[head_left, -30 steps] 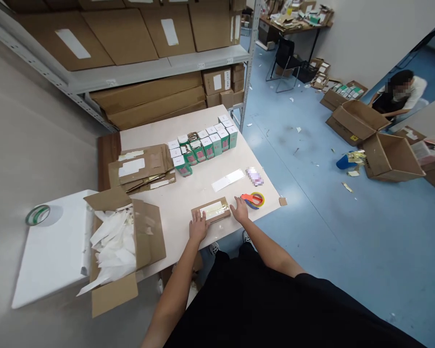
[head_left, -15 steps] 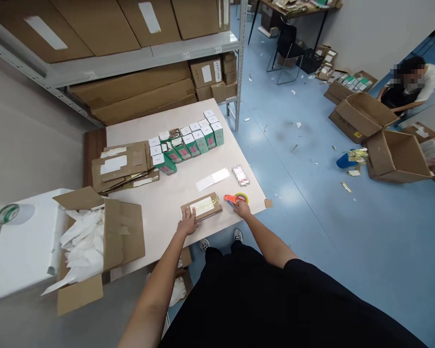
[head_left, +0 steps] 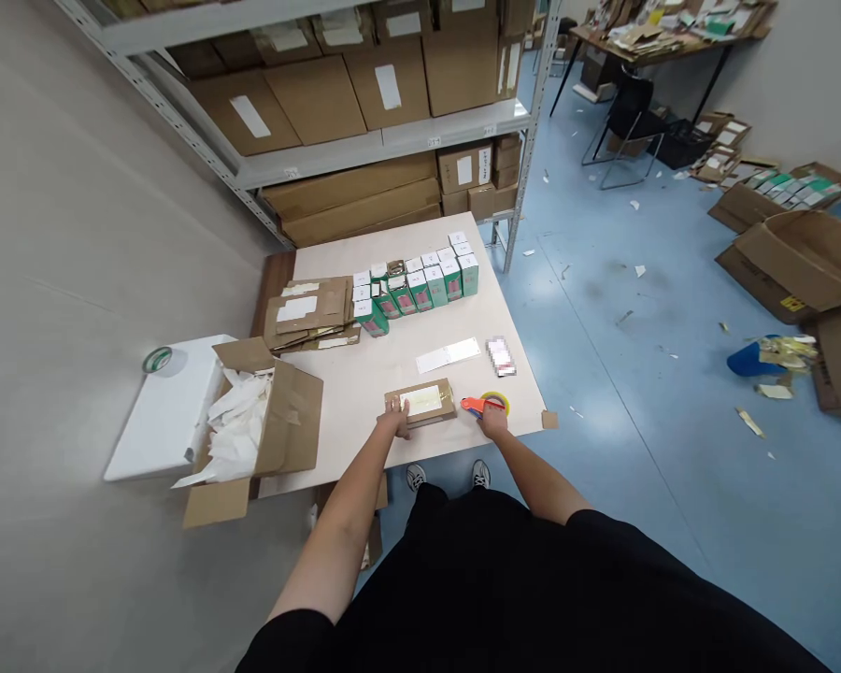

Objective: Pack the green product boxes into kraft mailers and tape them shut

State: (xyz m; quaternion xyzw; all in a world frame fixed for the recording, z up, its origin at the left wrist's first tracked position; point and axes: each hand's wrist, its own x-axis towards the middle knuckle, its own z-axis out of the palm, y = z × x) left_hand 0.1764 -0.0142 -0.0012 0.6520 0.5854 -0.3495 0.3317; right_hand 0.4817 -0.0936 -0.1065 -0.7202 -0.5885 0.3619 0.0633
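A small flat cardboard box (head_left: 424, 402) with a yellowish tape strip on top lies near the front edge of the pale table (head_left: 364, 374). My left hand (head_left: 398, 421) rests on the box's left end, fingers curled against it. My right hand (head_left: 494, 421) sits on the orange tape dispenser (head_left: 477, 406) with its yellow tape roll, just right of the box; its fingers look closed over the handle.
Rows of small green-and-white cartons (head_left: 420, 279) stand at the table's back, flattened cardboard (head_left: 308, 313) to their left. White labels (head_left: 449, 354) lie mid-table. An open box of white packing paper (head_left: 252, 425) and a white board with a green tape roll (head_left: 158, 359) sit left. Shelving (head_left: 364, 150) behind; open cartons (head_left: 791, 248) on the blue floor right.
My right hand slid from beside the box onto the tape dispenser. My left hand stayed on the box's left end. The camera pulled back and swung left.
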